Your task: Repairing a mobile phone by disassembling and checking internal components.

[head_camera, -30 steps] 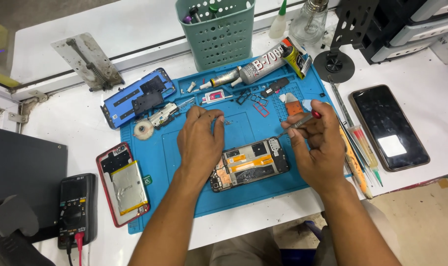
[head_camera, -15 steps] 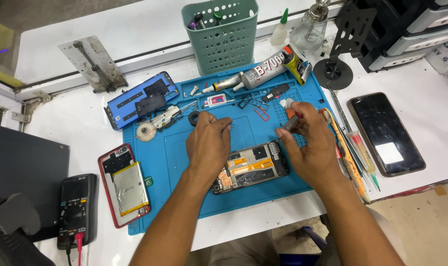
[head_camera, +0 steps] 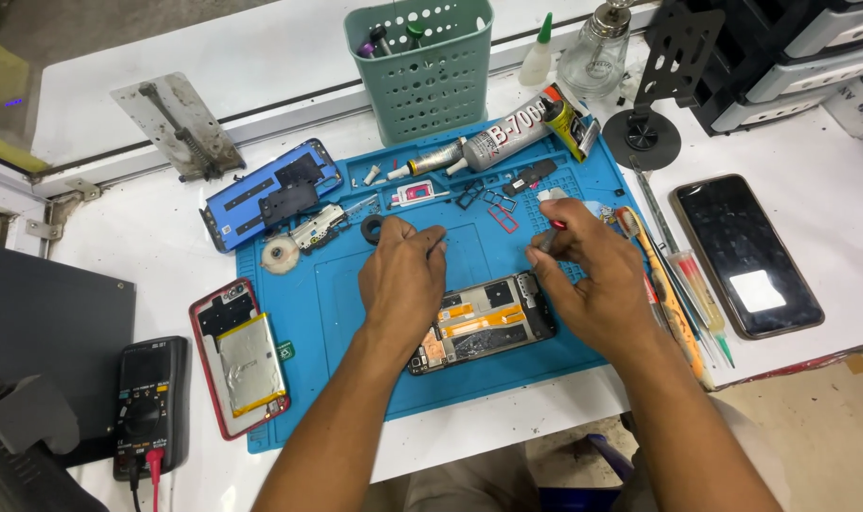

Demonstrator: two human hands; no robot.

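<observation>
The opened phone point(head_camera: 479, 322) lies on our blue mat point(head_camera: 337, 313), below both hands. Our left hand point(head_camera: 403, 275) is curled, contents hidden; our right hand point(head_camera: 588, 280) pinches a small red-tipped tool point(head_camera: 550, 232). A slip could scratch exposed parts.

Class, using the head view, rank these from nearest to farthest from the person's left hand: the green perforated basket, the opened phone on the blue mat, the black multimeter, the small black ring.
From the left hand:
1. Opened phone, just below and to the right, partly under the hand.
2. Small black ring, just up-left on the mat.
3. Green perforated basket, at the back.
4. Black multimeter, far left, off the mat.
</observation>
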